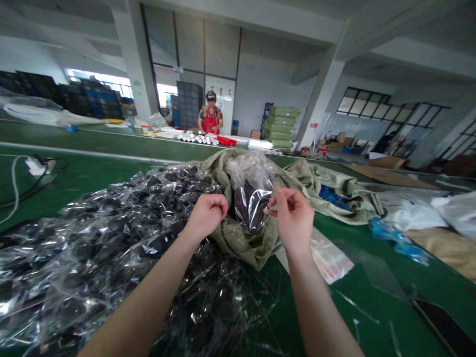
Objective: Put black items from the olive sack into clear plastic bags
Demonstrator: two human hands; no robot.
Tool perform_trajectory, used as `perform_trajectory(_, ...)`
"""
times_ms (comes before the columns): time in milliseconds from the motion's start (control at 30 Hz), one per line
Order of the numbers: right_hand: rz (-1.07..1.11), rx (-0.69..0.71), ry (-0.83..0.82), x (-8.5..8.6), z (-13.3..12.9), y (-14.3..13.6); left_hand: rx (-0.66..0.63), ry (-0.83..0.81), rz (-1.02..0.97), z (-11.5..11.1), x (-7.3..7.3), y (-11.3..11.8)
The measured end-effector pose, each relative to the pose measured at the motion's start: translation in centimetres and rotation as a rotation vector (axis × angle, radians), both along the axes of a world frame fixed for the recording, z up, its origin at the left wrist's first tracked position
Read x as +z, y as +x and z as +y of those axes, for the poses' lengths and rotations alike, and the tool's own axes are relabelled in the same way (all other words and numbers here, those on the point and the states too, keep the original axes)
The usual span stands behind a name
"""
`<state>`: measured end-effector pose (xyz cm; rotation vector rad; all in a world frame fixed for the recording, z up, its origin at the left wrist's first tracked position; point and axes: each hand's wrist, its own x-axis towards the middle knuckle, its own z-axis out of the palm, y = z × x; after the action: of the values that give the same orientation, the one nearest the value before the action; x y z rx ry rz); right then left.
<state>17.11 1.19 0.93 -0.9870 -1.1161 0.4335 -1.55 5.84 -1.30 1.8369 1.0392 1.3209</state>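
Note:
In the middle, a clear plastic bag [253, 206] with a dark item inside stands in the mouth of an olive woven sack [256, 250]. My right hand [295, 215] is at the bag's right edge, thumb and fingers pinched on the clear film. On the left side of the bag, my left hand [208, 213] is closed with its fingers curled under; whatever it may hold is hidden. A large heap of dark items in clear wrappers [122, 238] spreads to the left, beneath my left forearm.
Flat plastic bags [332, 258] lie right of the sack. Another olive sack [334, 188] holds something blue. A phone-like dark slab [442, 322] lies at lower right, a power strip [39, 166] at left. Across the table stands a person in a red apron [210, 121].

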Motion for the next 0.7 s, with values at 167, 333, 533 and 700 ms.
perform_trajectory(167, 0.007, 0.002, -0.003, -0.1, 0.1, 0.0, -0.077, -0.005, 0.084, -0.2, 0.4, -0.6)
perform_trajectory(333, 0.018, -0.012, 0.002, -0.2, 0.1, -0.2, -0.379, -0.104, -0.094, -1.0, 0.9, 0.1)
perform_trajectory(533, 0.040, 0.008, 0.007, -0.4, 0.4, -0.7, -0.252, -0.130, -0.194, -1.2, 0.3, 1.8)
perform_trajectory(700, 0.097, 0.079, -0.046, -0.4, 0.9, -0.3, -0.097, -0.190, -0.321, -1.0, 0.5, 1.5)
